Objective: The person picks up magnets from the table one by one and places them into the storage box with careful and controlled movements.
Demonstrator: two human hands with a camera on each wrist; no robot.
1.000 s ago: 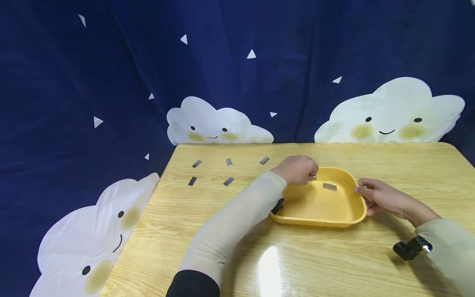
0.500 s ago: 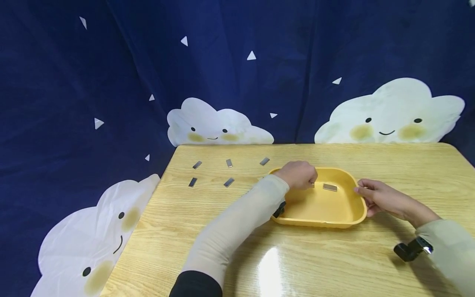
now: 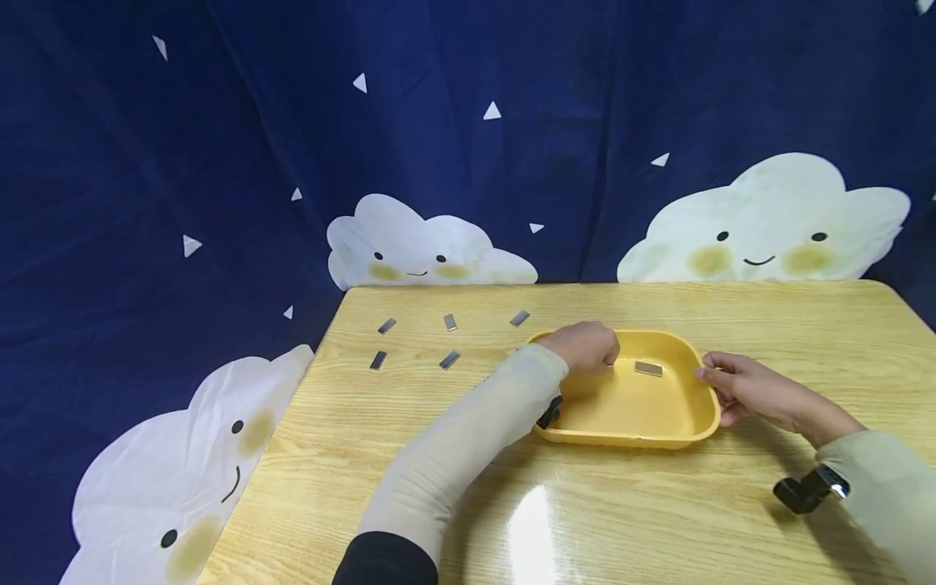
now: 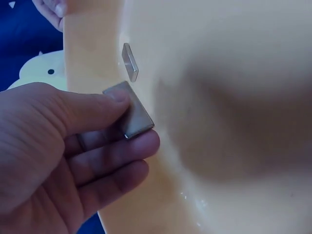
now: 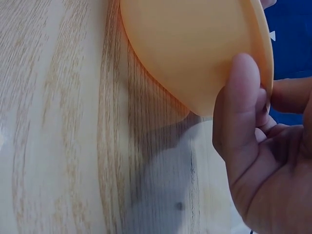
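My left hand (image 3: 585, 345) is inside a shallow yellow plastic basin (image 3: 651, 418), at its far left part. It pinches a small flat rectangular metal block (image 4: 136, 118) between thumb and fingers, seen best in the left wrist view. A second metal block (image 3: 647, 369) lies on the basin floor near the far wall, apart from the held one. At the basin's right end, my right hand (image 3: 764, 394) grips the rim, thumb and fingers on either side of the wall in the right wrist view.
Several similar metal blocks lie spread on the wooden table (image 3: 329, 455) left of the basin, among them a dark block (image 3: 378, 360) and a lighter block (image 3: 449, 360). A blue curtain (image 3: 439, 122) with printed clouds hangs behind the table. Each wrist wears a black device.
My left hand has lowered into the basin and shifted slightly left, with the metal block still in its fingers. The right hand and basin have stayed put.
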